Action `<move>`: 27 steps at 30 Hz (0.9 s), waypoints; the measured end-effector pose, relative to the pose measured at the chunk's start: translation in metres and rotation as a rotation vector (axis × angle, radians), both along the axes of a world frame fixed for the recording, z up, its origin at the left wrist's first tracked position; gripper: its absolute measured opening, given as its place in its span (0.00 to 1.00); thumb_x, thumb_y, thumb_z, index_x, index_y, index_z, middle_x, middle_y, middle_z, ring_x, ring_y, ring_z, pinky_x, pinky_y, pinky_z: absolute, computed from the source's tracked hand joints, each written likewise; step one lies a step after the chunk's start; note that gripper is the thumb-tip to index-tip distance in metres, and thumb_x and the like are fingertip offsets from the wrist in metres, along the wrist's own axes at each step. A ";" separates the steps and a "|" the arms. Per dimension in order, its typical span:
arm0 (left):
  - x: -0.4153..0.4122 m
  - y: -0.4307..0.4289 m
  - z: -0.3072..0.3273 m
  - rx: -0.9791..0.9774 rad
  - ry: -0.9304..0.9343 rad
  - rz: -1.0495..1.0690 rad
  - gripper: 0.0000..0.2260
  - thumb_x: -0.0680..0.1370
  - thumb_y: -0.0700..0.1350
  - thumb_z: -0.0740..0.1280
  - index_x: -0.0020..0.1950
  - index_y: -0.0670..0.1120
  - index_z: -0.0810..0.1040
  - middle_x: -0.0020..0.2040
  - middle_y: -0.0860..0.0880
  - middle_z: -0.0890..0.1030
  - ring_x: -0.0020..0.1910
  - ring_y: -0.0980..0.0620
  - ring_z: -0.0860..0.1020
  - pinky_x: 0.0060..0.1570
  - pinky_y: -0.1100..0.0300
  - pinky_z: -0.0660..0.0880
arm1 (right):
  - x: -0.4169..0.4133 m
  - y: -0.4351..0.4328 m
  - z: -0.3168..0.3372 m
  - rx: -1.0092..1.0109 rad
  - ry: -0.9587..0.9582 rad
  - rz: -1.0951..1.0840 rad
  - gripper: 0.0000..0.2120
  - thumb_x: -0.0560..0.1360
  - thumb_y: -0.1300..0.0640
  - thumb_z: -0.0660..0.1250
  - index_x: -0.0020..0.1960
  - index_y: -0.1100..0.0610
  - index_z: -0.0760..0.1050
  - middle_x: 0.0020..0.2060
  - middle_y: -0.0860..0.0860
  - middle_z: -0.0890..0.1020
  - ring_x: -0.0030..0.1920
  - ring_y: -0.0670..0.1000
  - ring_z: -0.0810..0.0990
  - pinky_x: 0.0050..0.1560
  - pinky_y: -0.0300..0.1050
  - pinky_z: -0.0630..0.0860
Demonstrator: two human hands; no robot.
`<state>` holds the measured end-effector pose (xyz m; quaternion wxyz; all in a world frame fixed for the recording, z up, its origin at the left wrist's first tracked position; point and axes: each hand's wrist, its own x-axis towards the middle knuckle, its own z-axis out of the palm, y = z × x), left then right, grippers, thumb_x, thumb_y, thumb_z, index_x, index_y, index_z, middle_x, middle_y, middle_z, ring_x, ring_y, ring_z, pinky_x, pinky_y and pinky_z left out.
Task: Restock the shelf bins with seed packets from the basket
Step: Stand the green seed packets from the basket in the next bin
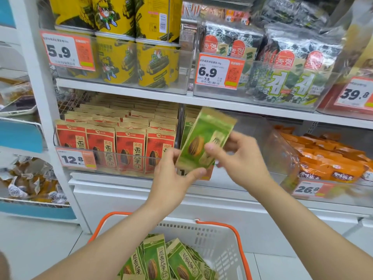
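Here we hold a green seed packet with both hands in front of the middle shelf, tilted, just before the clear bin that already shows a few green packets at its left wall. Our left hand pinches the packet's lower edge between thumb and fingers; our right hand pinches its right side, thumb on the printed face. The packet looks light, flat and papery, stiff enough to stand yet liable to crease or slide between glossy neighbours; we judge the side seams and bottom edge the safest holds, not the filled middle. More green packets lie loose in the white basket with orange handles below. Red seed packets fill the neighbouring bin to the left.
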<state>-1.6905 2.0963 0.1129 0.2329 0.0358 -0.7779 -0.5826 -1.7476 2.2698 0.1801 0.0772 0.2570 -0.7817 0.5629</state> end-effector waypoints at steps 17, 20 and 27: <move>-0.024 -0.025 -0.019 -0.833 0.082 0.327 0.32 0.76 0.52 0.77 0.77 0.49 0.70 0.63 0.51 0.75 0.59 0.48 0.77 0.62 0.49 0.72 | -0.104 -0.026 -0.038 0.387 -0.184 -0.257 0.13 0.69 0.47 0.84 0.49 0.51 0.88 0.41 0.45 0.88 0.48 0.48 0.85 0.55 0.51 0.82; -0.023 -0.028 -0.019 -0.844 0.086 0.312 0.32 0.76 0.53 0.77 0.77 0.49 0.71 0.62 0.52 0.75 0.58 0.49 0.77 0.61 0.49 0.72 | -0.121 -0.037 -0.045 0.408 -0.306 -0.293 0.22 0.60 0.44 0.87 0.47 0.52 0.84 0.45 0.47 0.87 0.51 0.51 0.84 0.55 0.52 0.82; -0.024 -0.029 -0.021 -0.824 0.097 0.325 0.31 0.74 0.50 0.80 0.75 0.47 0.75 0.61 0.50 0.77 0.58 0.48 0.78 0.61 0.48 0.72 | -0.131 -0.054 -0.051 0.500 -0.410 -0.172 0.32 0.55 0.40 0.88 0.53 0.51 0.81 0.49 0.47 0.87 0.50 0.51 0.85 0.56 0.54 0.83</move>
